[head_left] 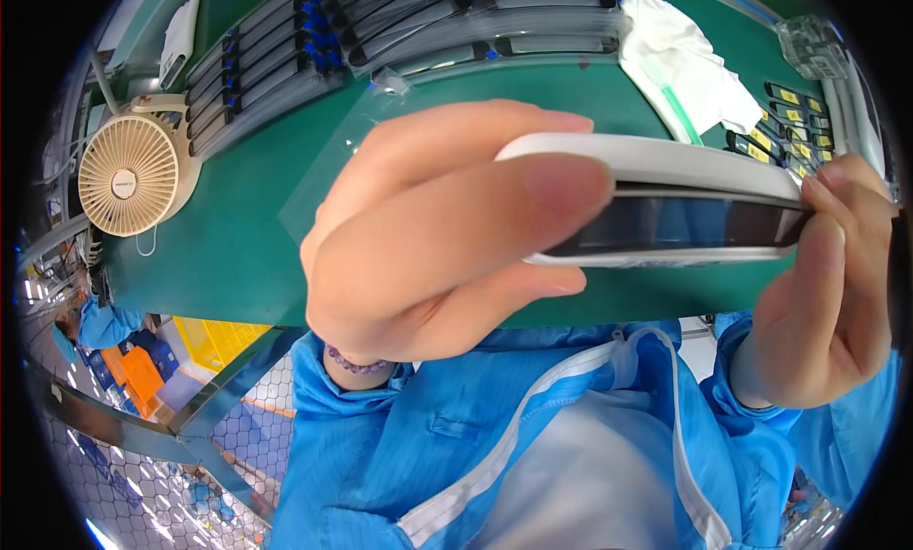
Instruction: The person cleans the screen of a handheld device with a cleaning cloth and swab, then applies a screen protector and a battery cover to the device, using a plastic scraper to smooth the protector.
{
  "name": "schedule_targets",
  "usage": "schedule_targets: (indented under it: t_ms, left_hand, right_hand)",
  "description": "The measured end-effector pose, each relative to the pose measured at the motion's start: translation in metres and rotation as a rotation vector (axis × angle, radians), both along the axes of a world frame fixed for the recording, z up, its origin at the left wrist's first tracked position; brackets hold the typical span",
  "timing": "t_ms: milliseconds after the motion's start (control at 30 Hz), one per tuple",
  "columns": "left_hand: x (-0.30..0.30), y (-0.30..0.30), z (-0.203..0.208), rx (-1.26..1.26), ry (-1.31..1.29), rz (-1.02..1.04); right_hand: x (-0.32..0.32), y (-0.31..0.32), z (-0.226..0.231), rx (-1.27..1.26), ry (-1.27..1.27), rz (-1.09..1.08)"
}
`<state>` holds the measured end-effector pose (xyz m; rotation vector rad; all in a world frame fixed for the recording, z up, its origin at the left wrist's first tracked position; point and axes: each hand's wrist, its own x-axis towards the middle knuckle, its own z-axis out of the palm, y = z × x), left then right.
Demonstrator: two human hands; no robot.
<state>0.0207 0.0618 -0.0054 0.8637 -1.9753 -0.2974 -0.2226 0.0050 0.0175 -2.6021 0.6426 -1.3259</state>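
Note:
Close in front of me, both hands hold up a slim white oblong device (pixel 704 160) with rounded ends and a dark glossy strip along the side. My left hand (pixel 418 236) wraps its left end, the thumb lying across the dark strip and the other fingers above and below. At the opposite end, my right hand (pixel 827 293) pinches the tip between thumb and fingers. The fingers hide both ends of the device. Under it lies a green work mat (pixel 238 255).
Clear trays (pixel 399 27) with dark parts and blue pieces line the back. A beige fan (pixel 128 174) stands at left, near a white device (pixel 179 36). Right of the trays are a white cloth (pixel 680 60), a green stick (pixel 679 112) and several yellow-labelled dark pieces (pixel 799 122).

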Motion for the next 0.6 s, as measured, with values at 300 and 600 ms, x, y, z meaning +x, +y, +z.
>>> schedule_targets:
  t_ms: [300,600]
  left_hand:
    - [0.002,0.002,0.003,0.076,-0.036,0.015]
    - [-0.002,0.009,0.002,0.084,0.003,0.036]
  right_hand:
    - [0.021,0.029,0.031,-0.027,0.386,-0.274]
    - [0.027,0.029,0.031,-0.145,0.347,-0.218]
